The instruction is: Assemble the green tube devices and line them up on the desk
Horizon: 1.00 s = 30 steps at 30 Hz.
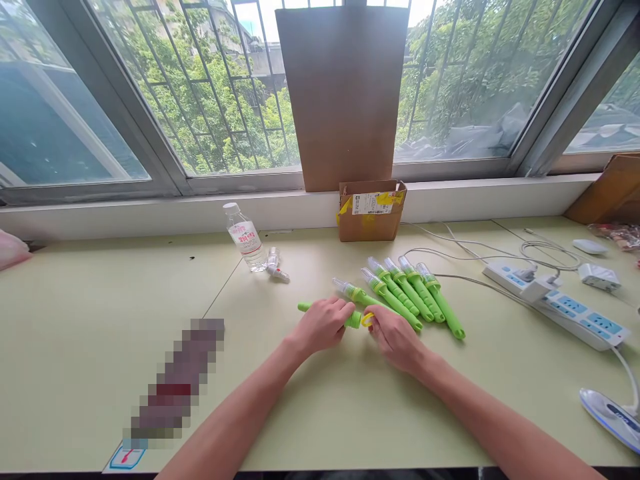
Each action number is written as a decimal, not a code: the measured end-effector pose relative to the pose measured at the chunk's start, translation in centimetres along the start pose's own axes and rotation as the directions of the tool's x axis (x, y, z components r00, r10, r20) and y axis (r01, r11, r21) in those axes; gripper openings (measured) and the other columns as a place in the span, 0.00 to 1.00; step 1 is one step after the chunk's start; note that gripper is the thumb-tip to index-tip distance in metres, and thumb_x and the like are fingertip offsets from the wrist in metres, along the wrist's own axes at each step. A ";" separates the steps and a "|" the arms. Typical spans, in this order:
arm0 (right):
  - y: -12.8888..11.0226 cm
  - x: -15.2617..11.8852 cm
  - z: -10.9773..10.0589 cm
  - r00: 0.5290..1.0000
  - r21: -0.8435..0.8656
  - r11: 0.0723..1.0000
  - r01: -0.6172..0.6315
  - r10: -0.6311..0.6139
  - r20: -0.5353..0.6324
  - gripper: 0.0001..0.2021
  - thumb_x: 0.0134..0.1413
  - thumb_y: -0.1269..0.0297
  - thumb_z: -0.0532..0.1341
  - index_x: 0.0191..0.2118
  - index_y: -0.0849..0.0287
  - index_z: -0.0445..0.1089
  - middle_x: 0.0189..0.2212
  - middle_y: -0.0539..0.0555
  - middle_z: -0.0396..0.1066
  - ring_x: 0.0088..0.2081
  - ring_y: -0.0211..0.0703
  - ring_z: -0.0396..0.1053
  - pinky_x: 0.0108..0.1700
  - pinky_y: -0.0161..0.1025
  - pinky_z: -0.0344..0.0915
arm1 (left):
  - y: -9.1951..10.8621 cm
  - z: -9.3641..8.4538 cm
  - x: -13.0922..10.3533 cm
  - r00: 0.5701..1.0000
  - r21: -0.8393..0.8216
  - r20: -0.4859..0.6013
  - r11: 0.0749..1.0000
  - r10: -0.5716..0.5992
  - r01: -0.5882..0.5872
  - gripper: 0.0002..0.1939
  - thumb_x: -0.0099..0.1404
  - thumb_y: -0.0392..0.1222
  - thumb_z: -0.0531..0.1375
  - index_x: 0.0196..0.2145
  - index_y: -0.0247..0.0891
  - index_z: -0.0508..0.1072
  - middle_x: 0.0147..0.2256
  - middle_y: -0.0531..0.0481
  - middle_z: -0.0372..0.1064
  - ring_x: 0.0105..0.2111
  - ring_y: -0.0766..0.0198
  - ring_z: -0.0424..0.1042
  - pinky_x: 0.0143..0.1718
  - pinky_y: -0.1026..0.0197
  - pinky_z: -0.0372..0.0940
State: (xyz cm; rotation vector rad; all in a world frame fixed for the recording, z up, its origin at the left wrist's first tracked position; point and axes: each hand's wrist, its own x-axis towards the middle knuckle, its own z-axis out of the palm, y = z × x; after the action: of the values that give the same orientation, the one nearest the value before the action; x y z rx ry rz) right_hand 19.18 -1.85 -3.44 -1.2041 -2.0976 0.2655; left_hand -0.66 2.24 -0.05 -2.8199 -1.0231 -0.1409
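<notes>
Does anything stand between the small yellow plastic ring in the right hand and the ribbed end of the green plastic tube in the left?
Nothing visible does: the yellow ring, in the right hand, sits right beside the green tube's ribbed end, in the left hand. The clear-tipped green tubes lie beyond.

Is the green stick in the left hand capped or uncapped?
Uncapped: the green stick shows a bare ridged end beside the yellow ring in the right hand; nearby sticks wear clear tips.
</notes>
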 end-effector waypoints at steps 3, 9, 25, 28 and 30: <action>0.2 -0.1 0.1 0.999 0.035 0.999 -0.012 0.010 0.037 0.12 0.63 0.69 0.44 0.43 0.60 0.63 0.28 0.53 0.68 0.27 0.42 0.66 0.33 0.39 0.65 | 0.1 0.2 0.0 1.000 0.000 -0.006 1.000 -0.020 0.020 0.12 0.55 0.28 0.51 0.37 0.38 0.64 0.32 0.48 0.67 0.32 0.58 0.67 0.26 0.60 0.55; 0.2 -0.2 0.3 0.996 0.111 0.991 -0.072 0.065 0.064 0.13 0.64 0.69 0.44 0.48 0.60 0.61 0.25 0.51 0.66 0.26 0.42 0.65 0.31 0.39 0.63 | 0.2 0.1 0.0 0.999 -0.001 -0.009 0.999 -0.036 0.036 0.14 0.58 0.27 0.48 0.40 0.37 0.63 0.35 0.47 0.67 0.34 0.59 0.66 0.25 0.61 0.53; 0.6 0.0 0.7 0.989 0.093 0.991 -0.093 0.080 0.126 0.22 0.62 0.70 0.43 0.59 0.65 0.59 0.32 0.58 0.70 0.30 0.45 0.67 0.36 0.45 0.67 | 0.7 0.7 0.0 0.998 0.021 -0.066 1.000 0.022 -0.020 0.13 0.63 0.39 0.55 0.46 0.36 0.63 0.35 0.48 0.68 0.32 0.60 0.69 0.22 0.61 0.56; 1.0 -0.2 0.9 0.987 0.049 0.995 -0.084 0.077 0.141 0.24 0.60 0.71 0.44 0.62 0.65 0.56 0.31 0.58 0.70 0.32 0.47 0.68 0.37 0.46 0.68 | 0.7 0.6 -0.1 0.995 0.025 -0.092 0.999 0.033 -0.031 0.12 0.64 0.39 0.54 0.45 0.36 0.64 0.34 0.48 0.68 0.31 0.60 0.69 0.22 0.61 0.56; 1.0 -0.3 1.0 0.988 0.043 0.996 -0.076 0.069 0.141 0.25 0.60 0.72 0.45 0.63 0.62 0.55 0.32 0.58 0.70 0.33 0.48 0.69 0.38 0.46 0.68 | 0.7 0.6 -0.1 0.992 0.019 -0.115 0.999 0.049 -0.047 0.12 0.65 0.41 0.54 0.45 0.36 0.64 0.34 0.48 0.68 0.30 0.60 0.69 0.22 0.62 0.56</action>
State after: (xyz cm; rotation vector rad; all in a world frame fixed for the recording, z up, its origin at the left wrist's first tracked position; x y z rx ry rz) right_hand 19.33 -1.36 -4.82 -1.2668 -2.1562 0.4427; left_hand -0.30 1.74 -0.74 -2.7825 -0.9273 -0.2850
